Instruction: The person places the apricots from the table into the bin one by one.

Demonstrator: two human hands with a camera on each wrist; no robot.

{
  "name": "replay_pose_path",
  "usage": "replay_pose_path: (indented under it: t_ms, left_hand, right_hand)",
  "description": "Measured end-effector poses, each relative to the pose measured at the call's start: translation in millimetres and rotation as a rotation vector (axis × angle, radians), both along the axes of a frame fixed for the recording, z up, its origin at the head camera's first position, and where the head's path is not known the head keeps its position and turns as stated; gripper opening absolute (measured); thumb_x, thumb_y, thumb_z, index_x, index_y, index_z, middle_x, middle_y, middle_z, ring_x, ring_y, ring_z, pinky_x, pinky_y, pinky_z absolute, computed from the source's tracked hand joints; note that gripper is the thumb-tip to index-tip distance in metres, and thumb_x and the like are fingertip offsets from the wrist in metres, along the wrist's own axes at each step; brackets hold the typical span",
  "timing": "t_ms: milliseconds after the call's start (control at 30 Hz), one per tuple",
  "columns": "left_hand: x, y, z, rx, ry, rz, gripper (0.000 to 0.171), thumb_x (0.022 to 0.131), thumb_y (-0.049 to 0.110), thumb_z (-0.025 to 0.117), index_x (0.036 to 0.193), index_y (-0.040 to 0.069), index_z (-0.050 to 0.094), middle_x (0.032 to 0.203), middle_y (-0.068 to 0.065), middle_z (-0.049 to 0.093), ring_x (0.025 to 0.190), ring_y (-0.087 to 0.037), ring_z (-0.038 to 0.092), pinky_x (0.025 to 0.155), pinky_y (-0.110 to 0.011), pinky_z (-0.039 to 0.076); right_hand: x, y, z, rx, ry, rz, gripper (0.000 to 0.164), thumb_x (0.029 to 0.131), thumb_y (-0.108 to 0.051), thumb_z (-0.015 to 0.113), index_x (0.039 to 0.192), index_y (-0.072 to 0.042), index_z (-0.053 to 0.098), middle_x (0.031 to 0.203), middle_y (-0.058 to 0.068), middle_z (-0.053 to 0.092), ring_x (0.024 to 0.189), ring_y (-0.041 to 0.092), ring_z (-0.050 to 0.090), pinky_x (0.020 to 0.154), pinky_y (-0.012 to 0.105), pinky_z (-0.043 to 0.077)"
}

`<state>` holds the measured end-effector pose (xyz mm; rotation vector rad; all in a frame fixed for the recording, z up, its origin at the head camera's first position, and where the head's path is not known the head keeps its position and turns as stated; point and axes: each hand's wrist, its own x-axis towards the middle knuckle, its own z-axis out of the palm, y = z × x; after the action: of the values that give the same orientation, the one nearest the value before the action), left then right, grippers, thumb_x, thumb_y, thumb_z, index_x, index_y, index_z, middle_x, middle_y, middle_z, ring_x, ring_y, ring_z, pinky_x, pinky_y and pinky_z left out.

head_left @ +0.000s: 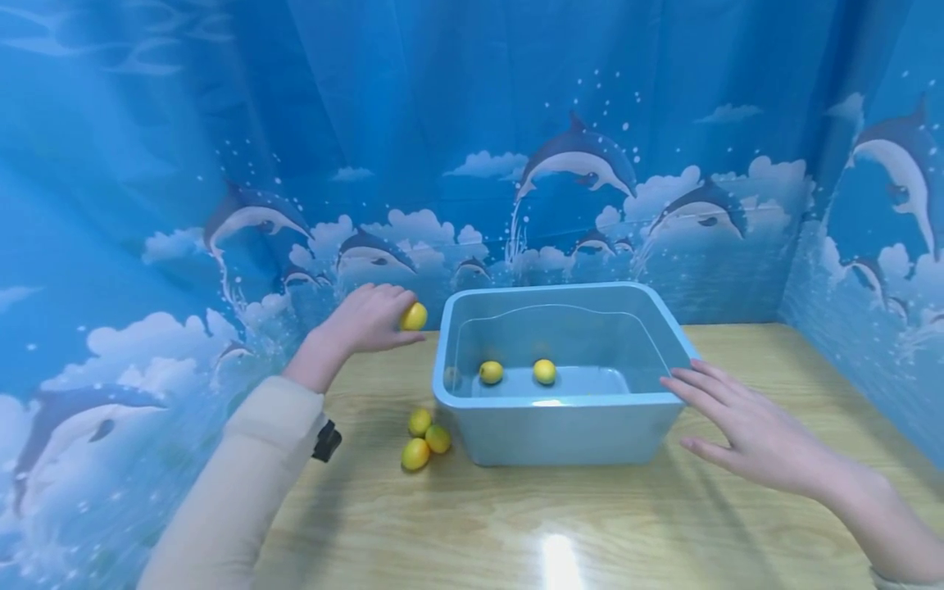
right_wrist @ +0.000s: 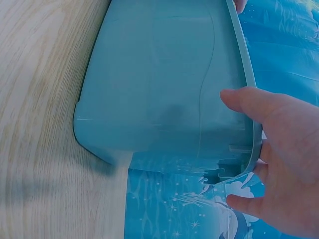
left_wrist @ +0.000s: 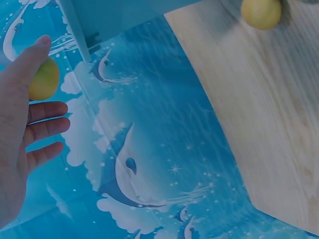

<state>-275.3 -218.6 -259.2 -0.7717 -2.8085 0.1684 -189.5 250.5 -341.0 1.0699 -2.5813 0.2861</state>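
Left of the blue plastic bin [head_left: 549,430], my left hand [head_left: 369,319] is raised a little above the bin's rim. It pinches a small yellow citrus fruit [head_left: 415,317] between thumb and index finger; in the left wrist view the other fingers of the left hand [left_wrist: 15,134] stretch out beside the fruit [left_wrist: 45,79]. Fingertips of my right hand [head_left: 752,426], fairly straight, rest at the bin's right front corner. The right wrist view shows the right hand [right_wrist: 286,154] at the bin rim [right_wrist: 244,55], with its thumb overlapping the outer wall.
Inside the bin lie two yellow fruits, a left one [head_left: 491,373] and a right one [head_left: 545,371]. Three more fruits [head_left: 415,454], one greenish, sit on the wooden table [head_left: 457,524] at the bin's left. A dolphin-print curtain [head_left: 413,123] hangs behind and along both sides.
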Motion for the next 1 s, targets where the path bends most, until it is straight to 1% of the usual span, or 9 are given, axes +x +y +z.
replay_pose_path:
  t_ms: [200,267,367,467,567,700,767,867,1000]
  left_hand:
    - [-4.7,11.8,8.9,0.001,-0.018,0.016,0.044,0.082,0.048,0.065,0.103,0.010,0.058,0.081,0.000,0.056,0.073,-0.017,0.051,0.067,-0.031,0.043]
    - [-6.1,16.0,11.5,0.001,-0.023,0.013,0.045,0.082,0.048,0.066,0.104,0.010,0.058,0.082,-0.001,0.057,0.073,-0.017,0.051,0.066,-0.031,0.044]
    - [-7.1,22.6,15.0,-0.002,-0.032,0.015,0.047,0.082,0.048,0.066,0.106,0.009,0.059,0.082,-0.001,0.057,0.073,-0.017,0.051,0.066,-0.031,0.044]
    - [-7.9,28.4,17.7,-0.009,-0.039,0.019,0.046,0.082,0.048,0.066,0.106,0.009,0.058,0.081,-0.001,0.056,0.072,-0.017,0.051,0.065,-0.030,0.044]
    - [-9.6,33.2,19.6,-0.011,-0.040,0.013,0.045,0.082,0.047,0.066,0.105,0.010,0.058,0.082,-0.001,0.056,0.073,-0.017,0.051,0.067,-0.031,0.044]
    - [-12.9,40.4,21.6,-0.020,-0.046,0.003,0.042,0.082,0.046,0.065,0.103,0.010,0.058,0.083,-0.001,0.056,0.075,-0.017,0.052,0.069,-0.032,0.044]
    - [-14.5,45.0,22.7,-0.033,-0.055,0.005,0.043,0.083,0.047,0.065,0.103,0.011,0.058,0.084,-0.001,0.057,0.076,-0.018,0.052,0.069,-0.032,0.044]
    - [-17.6,52.4,25.0,-0.067,-0.059,0.003,0.047,0.083,0.050,0.062,0.108,0.010,0.058,0.089,-0.001,0.059,0.080,-0.018,0.053,0.073,-0.033,0.045]
    - [-21.9,62.3,29.2,-0.108,-0.060,-0.013,0.049,0.084,0.052,0.060,0.110,0.011,0.057,0.090,-0.001,0.059,0.082,-0.018,0.054,0.074,-0.033,0.046]
  right_hand:
    - [-1.6,0.7,-1.2,-0.004,0.018,0.006,0.075,0.076,-0.027,0.075,0.141,-0.015,0.038,0.136,0.013,0.042,0.126,0.035,0.034,0.086,0.057,0.040]
    - [-2.0,1.5,-1.5,-0.006,0.016,0.012,0.075,0.077,-0.027,0.075,0.141,-0.014,0.037,0.136,0.014,0.042,0.126,0.036,0.034,0.084,0.058,0.040]
    - [-0.9,1.2,-0.6,0.000,0.005,-0.003,0.075,0.077,-0.028,0.074,0.141,-0.014,0.038,0.137,0.014,0.041,0.127,0.036,0.034,0.085,0.058,0.039]
    - [0.3,0.7,-0.5,0.005,-0.004,-0.010,0.076,0.078,-0.029,0.073,0.142,-0.016,0.035,0.138,0.015,0.040,0.128,0.035,0.032,0.087,0.059,0.038]
    - [1.5,0.0,-1.1,0.000,-0.004,-0.006,0.077,0.078,-0.029,0.073,0.143,-0.017,0.034,0.137,0.015,0.040,0.129,0.035,0.031,0.086,0.060,0.038]
    - [2.0,-0.1,-2.2,-0.015,-0.006,0.000,0.076,0.078,-0.027,0.074,0.142,-0.015,0.036,0.137,0.015,0.041,0.129,0.035,0.031,0.084,0.061,0.038]
    - [1.9,-0.1,-1.7,-0.016,-0.009,-0.004,0.075,0.078,-0.028,0.074,0.141,-0.015,0.037,0.137,0.015,0.041,0.129,0.035,0.031,0.084,0.061,0.039]
    - [2.0,-0.6,-0.6,-0.016,-0.008,0.000,0.075,0.077,-0.027,0.074,0.142,-0.015,0.037,0.137,0.015,0.041,0.129,0.035,0.031,0.084,0.060,0.039]
    - [2.5,-1.1,0.7,-0.019,-0.007,0.001,0.075,0.077,-0.024,0.075,0.141,-0.014,0.037,0.136,0.015,0.041,0.129,0.034,0.031,0.083,0.060,0.039]
